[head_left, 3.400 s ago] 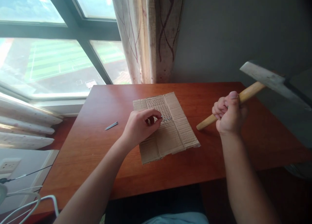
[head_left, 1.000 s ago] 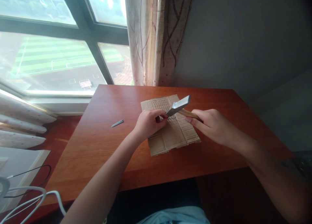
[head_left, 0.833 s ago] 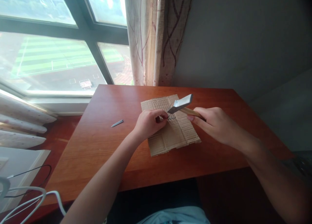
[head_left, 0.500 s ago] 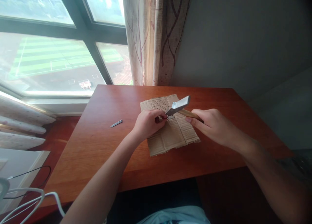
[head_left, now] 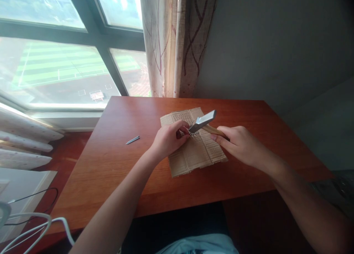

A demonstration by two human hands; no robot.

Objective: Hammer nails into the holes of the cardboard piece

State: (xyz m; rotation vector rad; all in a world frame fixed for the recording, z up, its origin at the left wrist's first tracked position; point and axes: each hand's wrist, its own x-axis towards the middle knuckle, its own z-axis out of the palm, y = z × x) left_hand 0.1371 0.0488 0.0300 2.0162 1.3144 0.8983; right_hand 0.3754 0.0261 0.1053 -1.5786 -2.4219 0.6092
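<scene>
My right hand [head_left: 239, 139] is closed round the wooden handle of a hammer [head_left: 204, 121]. Its metal head is tilted over a piece of cardboard [head_left: 190, 156] on the table, right at the fingertips of my left hand [head_left: 171, 138]. Those fingers are pinched together above the cardboard; whatever is between them is too small and hidden to make out. Rows of small holes [head_left: 183, 117] cover the far part of the cardboard, and darker marks lie beneath the hammer head. To the left, a few thin, pointed metal nails [head_left: 133, 140] lie together on the wood.
The reddish-brown wooden table [head_left: 110, 180] reaches to a window [head_left: 55, 69] at the left and a curtain [head_left: 177, 44] behind. A grey wall [head_left: 262, 44] stands at the right. White cables [head_left: 41, 221] loop near the lower left.
My left index finger has lifted a little, with the pinch kept near the hammer head. The hammer and my right hand have barely shifted.
</scene>
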